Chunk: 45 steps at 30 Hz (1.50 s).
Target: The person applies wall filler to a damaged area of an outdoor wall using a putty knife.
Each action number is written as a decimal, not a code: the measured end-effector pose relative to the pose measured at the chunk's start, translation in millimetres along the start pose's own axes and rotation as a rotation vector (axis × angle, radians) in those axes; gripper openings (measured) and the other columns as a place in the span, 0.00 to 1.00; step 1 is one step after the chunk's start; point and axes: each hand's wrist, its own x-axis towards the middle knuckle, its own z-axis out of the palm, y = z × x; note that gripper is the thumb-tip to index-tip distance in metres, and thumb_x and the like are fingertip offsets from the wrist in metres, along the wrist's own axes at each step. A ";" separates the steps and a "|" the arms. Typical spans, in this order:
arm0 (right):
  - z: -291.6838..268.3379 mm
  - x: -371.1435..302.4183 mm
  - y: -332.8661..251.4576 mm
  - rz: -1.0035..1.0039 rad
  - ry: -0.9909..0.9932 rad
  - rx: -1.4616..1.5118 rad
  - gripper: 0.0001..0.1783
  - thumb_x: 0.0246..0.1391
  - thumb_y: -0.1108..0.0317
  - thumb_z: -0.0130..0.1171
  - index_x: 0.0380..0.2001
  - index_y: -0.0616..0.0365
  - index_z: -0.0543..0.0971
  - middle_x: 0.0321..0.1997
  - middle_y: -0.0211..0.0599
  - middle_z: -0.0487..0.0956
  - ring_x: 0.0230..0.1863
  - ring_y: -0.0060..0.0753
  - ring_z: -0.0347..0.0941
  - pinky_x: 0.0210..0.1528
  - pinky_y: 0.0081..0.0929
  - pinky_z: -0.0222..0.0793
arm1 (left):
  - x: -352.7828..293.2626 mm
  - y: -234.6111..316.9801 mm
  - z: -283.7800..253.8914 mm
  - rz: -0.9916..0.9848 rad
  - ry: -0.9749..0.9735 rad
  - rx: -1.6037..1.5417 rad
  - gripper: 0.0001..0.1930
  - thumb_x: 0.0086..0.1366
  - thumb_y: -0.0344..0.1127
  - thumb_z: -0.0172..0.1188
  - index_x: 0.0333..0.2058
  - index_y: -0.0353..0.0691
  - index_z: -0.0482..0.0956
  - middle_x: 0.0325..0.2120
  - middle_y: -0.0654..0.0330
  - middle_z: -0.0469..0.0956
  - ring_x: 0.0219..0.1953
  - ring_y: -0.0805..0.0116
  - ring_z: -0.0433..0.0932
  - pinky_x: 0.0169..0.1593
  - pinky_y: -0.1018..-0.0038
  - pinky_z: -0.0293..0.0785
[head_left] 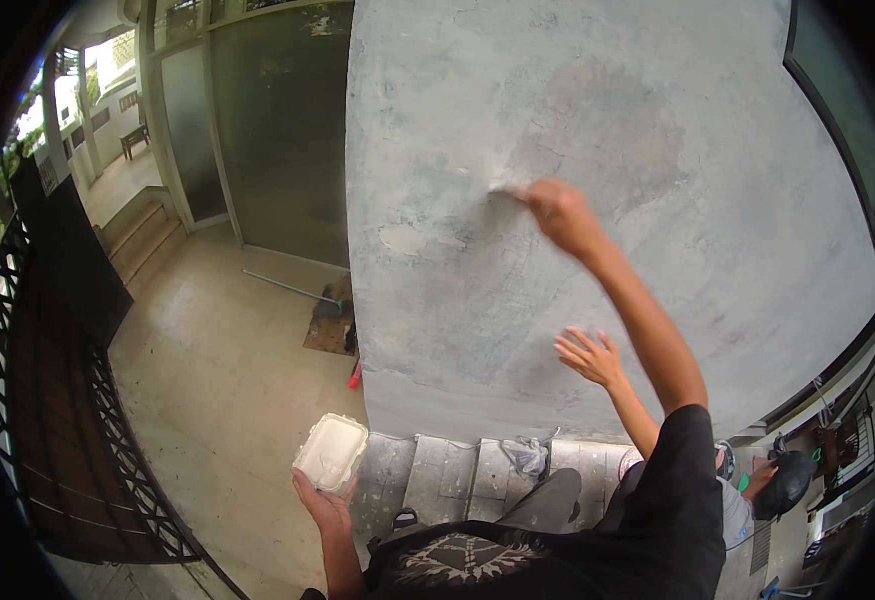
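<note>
My left hand (325,508) is closed around a white plastic tub (364,440), held low over the floor. Smooth white putty (335,450) lies inside it. My right arm reaches up to the grey wall (437,310), and the right hand (559,212) grips a small putty knife (507,192). Its blade points left and appears to meet the wall, though motion smears it a little. Close to the blade are pale putty patches (402,238); up and to the right is a darker, bare-looking patch (607,125).
A co-worker's hand (589,358) spreads on the wall below my right arm; a person in a dark cap (785,485) is at lower right. Spattered steps (442,478) run along the wall's foot, with a plastic bag (525,457) on them. Left are a broom (292,285), a glass door (282,130) and a railing (122,450).
</note>
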 end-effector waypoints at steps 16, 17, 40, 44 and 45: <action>87.7 -79.3 -7.3 0.046 -0.084 0.034 0.10 0.53 0.73 0.57 0.39 0.57 0.80 0.35 0.41 0.80 0.38 0.42 0.75 0.42 0.36 0.71 | 6.0 -2.8 -1.2 0.022 0.060 -0.030 0.39 0.64 0.69 0.44 0.64 0.48 0.57 0.64 0.60 0.61 0.63 0.57 0.64 0.53 0.46 0.69; 99.3 -105.4 -25.1 -0.197 -0.124 -0.093 0.08 0.54 0.73 0.56 0.38 0.57 0.81 0.32 0.40 0.79 0.37 0.40 0.75 0.40 0.36 0.71 | 5.7 -3.4 -1.8 0.025 0.044 -0.033 0.39 0.64 0.69 0.44 0.64 0.48 0.57 0.64 0.60 0.61 0.63 0.57 0.64 0.53 0.46 0.69; -117.0 -59.5 -15.6 0.160 0.620 -0.731 0.22 0.45 0.82 0.61 0.46 0.56 0.81 0.40 0.41 0.81 0.41 0.43 0.76 0.45 0.35 0.71 | -6.8 32.9 17.4 -0.130 -0.302 0.105 0.37 0.66 0.67 0.43 0.63 0.45 0.59 0.60 0.58 0.66 0.57 0.59 0.72 0.47 0.54 0.77; -6.7 -114.1 -66.8 0.099 0.354 -0.434 0.21 0.43 0.80 0.62 0.44 0.60 0.80 0.39 0.41 0.81 0.38 0.42 0.76 0.39 0.34 0.71 | -7.2 32.3 14.9 -0.164 -0.321 0.109 0.37 0.66 0.67 0.44 0.63 0.46 0.59 0.60 0.58 0.66 0.58 0.59 0.71 0.48 0.54 0.76; 17.5 -122.5 -101.0 0.125 0.299 -0.329 0.16 0.44 0.79 0.60 0.40 0.60 0.81 0.35 0.37 0.80 0.36 0.38 0.76 0.37 0.32 0.70 | -6.2 34.8 11.3 -0.165 -0.327 0.116 0.37 0.66 0.67 0.43 0.63 0.46 0.58 0.61 0.58 0.66 0.58 0.59 0.71 0.48 0.53 0.75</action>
